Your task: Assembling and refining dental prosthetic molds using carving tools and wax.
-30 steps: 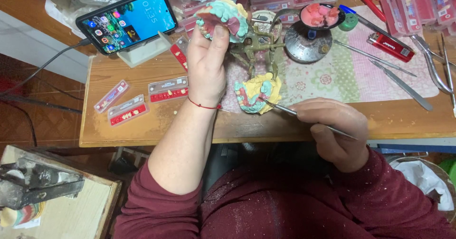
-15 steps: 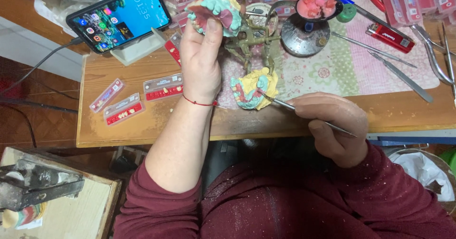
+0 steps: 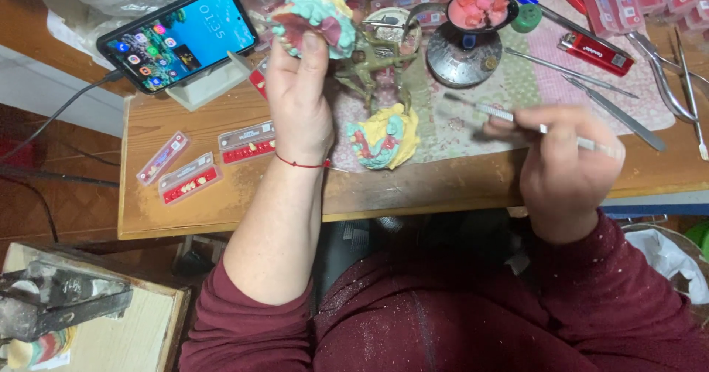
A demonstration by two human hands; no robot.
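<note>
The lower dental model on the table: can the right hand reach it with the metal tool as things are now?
Probably yes. The right hand holds the metal tool just beside the lower dental model, with only bare cloth between. The left hand is up on the upper model.

Left hand lifts dental cast; right hand grips thin metal tool above table.

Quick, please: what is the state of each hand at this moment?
Left hand: closed, holding up the upper dental cast on its articulator.
Right hand: closed around a thin metal instrument, blurred.
</note>
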